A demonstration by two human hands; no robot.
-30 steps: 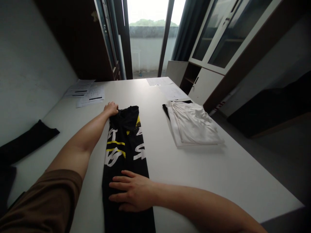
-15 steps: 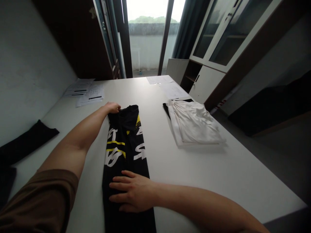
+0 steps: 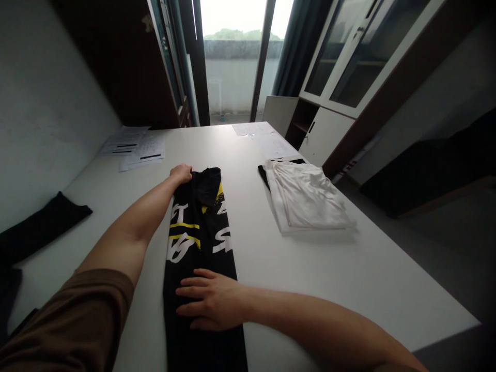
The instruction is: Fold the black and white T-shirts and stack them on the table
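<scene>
A black T-shirt (image 3: 207, 258) with white lettering and yellow stripes lies folded into a long strip on the white table, running away from me. At its far left corner my left hand (image 3: 181, 173) is closed on the fabric, its fingertips partly hidden. Lower down, my right hand (image 3: 211, 300) rests flat on the plain black part with fingers spread, holding nothing. The short sleeve (image 3: 208, 183) is turned in over the far end of the strip. The near end runs out of view at the bottom.
Folded white clothing (image 3: 310, 196) lies to the right with black fabric under it. Papers (image 3: 141, 151) sit at the far left, more sheets (image 3: 267, 139) at the far end. Black clothing (image 3: 46, 225) is on the left side. Cabinets (image 3: 329, 124) stand beyond the right edge.
My left hand has shifted slightly to the right at the far corner, still on the fabric. The view has moved a little; my right hand stays flat on the shirt.
</scene>
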